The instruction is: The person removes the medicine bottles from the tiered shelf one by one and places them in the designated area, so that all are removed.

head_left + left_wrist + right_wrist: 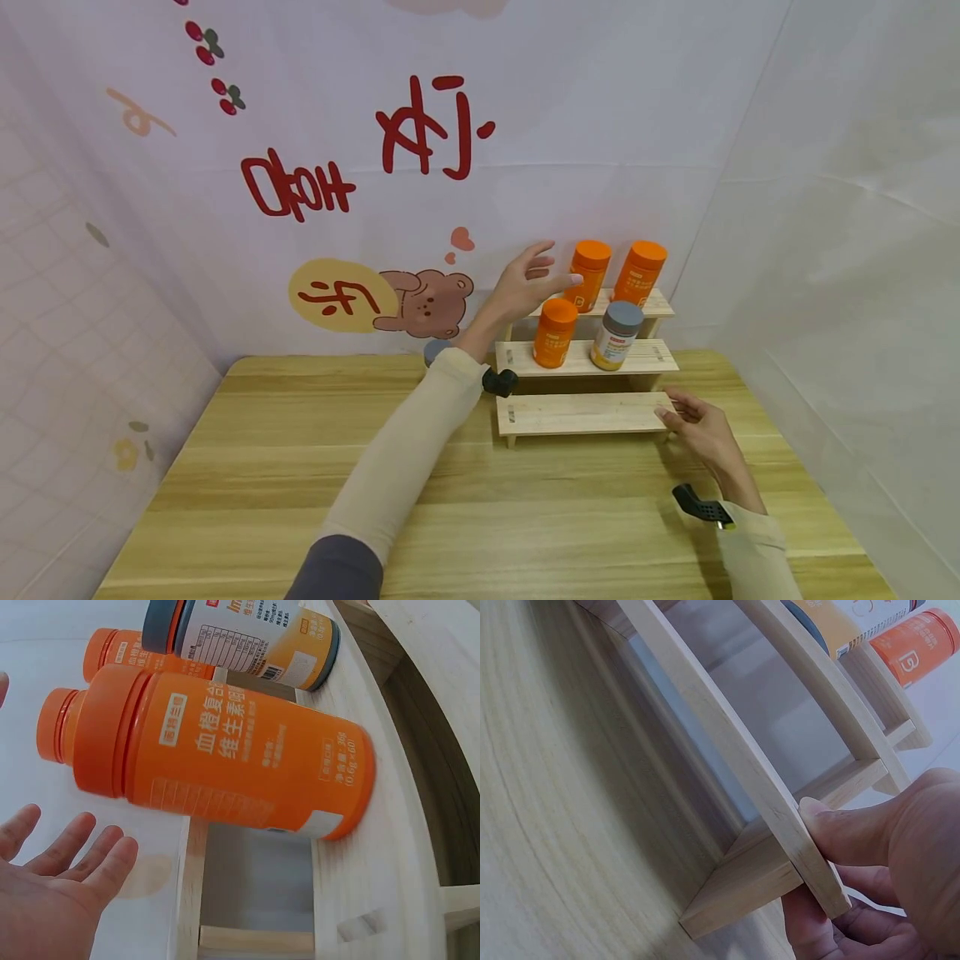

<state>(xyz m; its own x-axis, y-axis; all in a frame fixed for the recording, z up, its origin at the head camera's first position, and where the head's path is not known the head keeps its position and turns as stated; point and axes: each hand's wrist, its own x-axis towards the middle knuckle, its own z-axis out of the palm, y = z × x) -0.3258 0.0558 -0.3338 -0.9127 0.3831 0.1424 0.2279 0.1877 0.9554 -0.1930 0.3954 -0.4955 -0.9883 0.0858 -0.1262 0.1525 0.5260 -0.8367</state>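
Here we are at the stepped wooden rack (577,413), and we find the left hand (525,287) up at its top tier, fingers loosely extended, grasping nothing. Just beside it, on the hand's right, stands the upper left orange bottle (588,282), upright on that top tier. From the head we see the thumb tip overlap its body, but the left wrist view shows us a gap between the fingers (112,866) and the bottles. Further right on the same tier, past that first bottle, we have the upper right orange bottle (639,275).

One step down and nearer us, the middle tier carries the lower orange bottle (555,335), below and to the right of the left hand, with the grey-lidded bottle (617,337) close by, slightly apart from it.

Over to the right hand (697,427), and this one has a grip! We see it pinching the right end of the lowest tier (735,761), thumb on the upper face, fingers tucked beneath. All four bottles lie up and to its left.

Behind the left forearm we catch a grey lid (436,350), mostly hidden, at the back of the wood-grain table (315,417).
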